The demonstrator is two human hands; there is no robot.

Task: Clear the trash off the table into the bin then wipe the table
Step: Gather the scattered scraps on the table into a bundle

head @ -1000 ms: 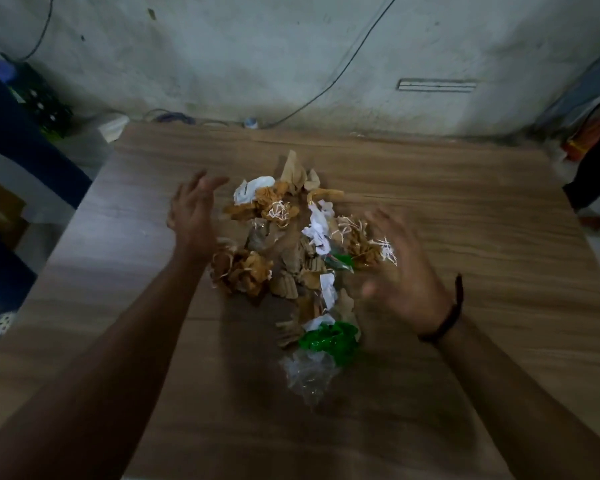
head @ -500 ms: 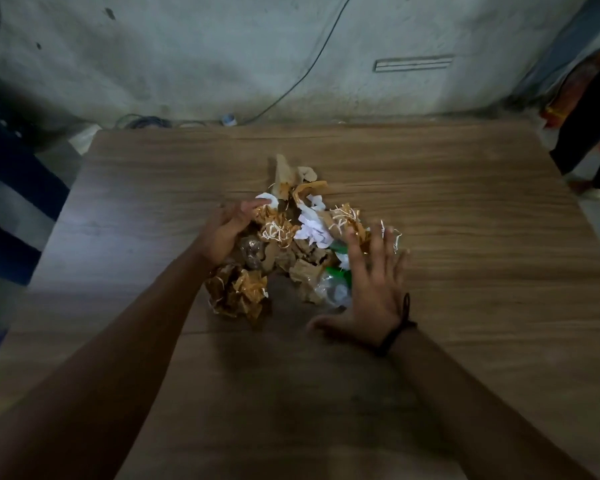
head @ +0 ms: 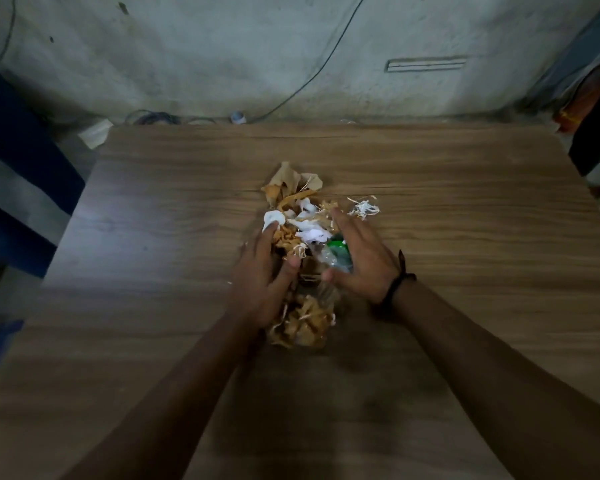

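left hand (head: 262, 275) cupping trash (head: 300, 220) on table (head: 465, 202), fingers loose | right hand (head: 357, 258) pressing flat, unclenched, against pile | shreds (head: 362, 208) lying just beside | dim, grip possibly partial

You work in dim, flat light with a cool cast; the wall (head: 222, 57) ahead is the brightest area. Your arms throw a soft, dark shadow onto the near table (head: 465, 202), and the corners sink into murk. The wide lens bows the table's edges outward. The left hand (head: 260, 282) and the frame's margins look soft and slightly smeared.
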